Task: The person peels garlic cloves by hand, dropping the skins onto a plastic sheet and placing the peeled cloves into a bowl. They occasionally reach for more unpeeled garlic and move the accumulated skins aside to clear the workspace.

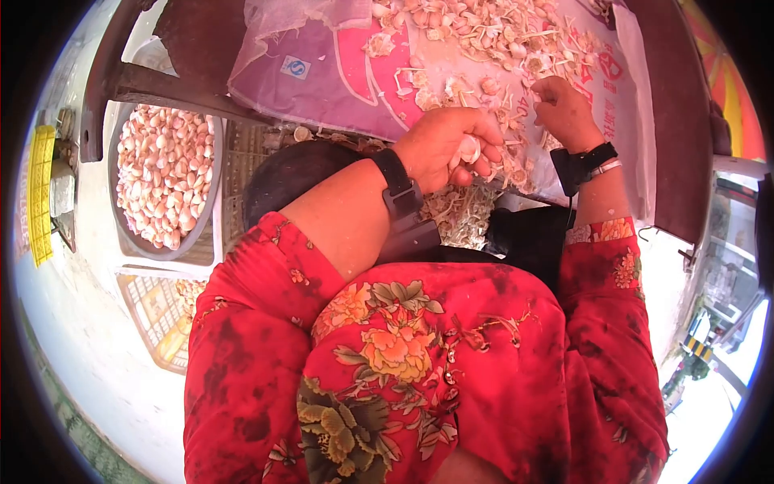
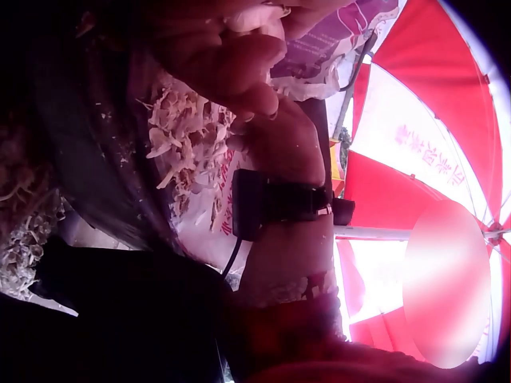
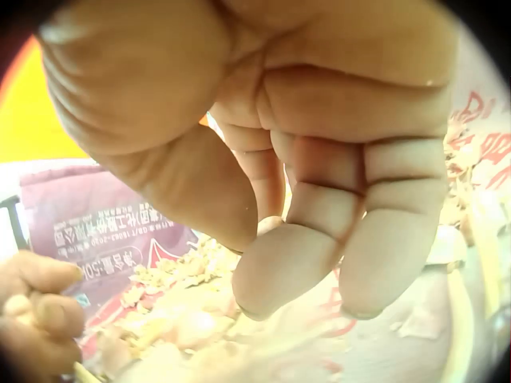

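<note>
Plainly, the person's left hand (image 1: 451, 145) has its fingers curled round a pale piece of garlic (image 1: 468, 150), held just above the near edge of the table (image 1: 676, 161). The right hand (image 1: 567, 114) is near it, over the printed sack (image 1: 314, 93) spread on that table, with fingers bent inward; whether it pinches anything cannot be told, since the right wrist view shows the palm and bent fingers but hides what may lie behind them. That same view catches the left hand at its edge with the pale piece between the fingers, and shows lines of print on the purple part of the sack.

Only the head view takes in the grey basin (image 1: 165, 177) full of garlic cloves on the left, the yellowish basket (image 1: 157, 319) below it, and the whole spread of loose garlic (image 1: 500, 32) and stalks across the sack. It also shows the red flowered top (image 1: 508, 363). The left wrist view alone shows the red-and-white umbrella (image 2: 435, 68), with lettering on a white panel, beyond the right forearm.
</note>
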Tool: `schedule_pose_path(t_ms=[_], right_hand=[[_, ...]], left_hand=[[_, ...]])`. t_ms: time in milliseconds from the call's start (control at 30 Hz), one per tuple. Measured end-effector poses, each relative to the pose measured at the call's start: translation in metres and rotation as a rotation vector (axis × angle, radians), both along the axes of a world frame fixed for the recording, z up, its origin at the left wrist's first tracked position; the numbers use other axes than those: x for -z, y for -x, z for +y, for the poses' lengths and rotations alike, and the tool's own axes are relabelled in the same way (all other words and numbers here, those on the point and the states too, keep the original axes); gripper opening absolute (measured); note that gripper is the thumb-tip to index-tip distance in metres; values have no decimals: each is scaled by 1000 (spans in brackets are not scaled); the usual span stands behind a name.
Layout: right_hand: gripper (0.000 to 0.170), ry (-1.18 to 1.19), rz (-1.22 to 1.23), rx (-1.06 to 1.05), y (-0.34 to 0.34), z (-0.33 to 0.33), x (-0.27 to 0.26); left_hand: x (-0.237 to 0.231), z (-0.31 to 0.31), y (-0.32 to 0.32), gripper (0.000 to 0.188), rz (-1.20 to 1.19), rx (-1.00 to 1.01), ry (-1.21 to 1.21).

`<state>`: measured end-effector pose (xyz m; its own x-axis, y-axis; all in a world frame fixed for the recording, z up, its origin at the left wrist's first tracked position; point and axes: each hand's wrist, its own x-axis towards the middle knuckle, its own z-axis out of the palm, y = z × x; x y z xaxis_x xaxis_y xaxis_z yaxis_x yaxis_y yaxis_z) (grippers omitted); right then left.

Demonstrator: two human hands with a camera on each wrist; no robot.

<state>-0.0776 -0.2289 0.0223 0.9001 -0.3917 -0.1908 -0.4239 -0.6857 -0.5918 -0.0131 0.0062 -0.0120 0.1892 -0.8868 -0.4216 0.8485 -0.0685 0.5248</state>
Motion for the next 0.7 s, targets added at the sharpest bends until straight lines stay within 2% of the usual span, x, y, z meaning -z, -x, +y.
schedule_pose_path(t_ms=[33,133,167,267,367,467,600,700], right_hand=[[28,-218,-43,54,8,9,-12],[31,-542,61,-45,13,51,-56],[27,-554,44,-56,13,53,-57],[24,-284,-158,-200,2,36,-23],[24,249,-277,-511,-20,23,3],[26,438,-113,-522,-31,34,7],[25,381,-189,-427,-36,27,23],[27,78,-202,-209,-28,22,21]], left_hand=[[-2,0,1,38,44,-11,-11],[-9,-2,1,40,139,-45,-16],[-11,-2,2,40,149,-64,-2],[-6,-3,-2,36,112,-64,35],[5,-3,-2,29,96,-52,65],[7,-2,-3,22,85,-92,36],[4,-1,-1,20,41,-170,0],[2,-1,0,22,29,-257,-14]])
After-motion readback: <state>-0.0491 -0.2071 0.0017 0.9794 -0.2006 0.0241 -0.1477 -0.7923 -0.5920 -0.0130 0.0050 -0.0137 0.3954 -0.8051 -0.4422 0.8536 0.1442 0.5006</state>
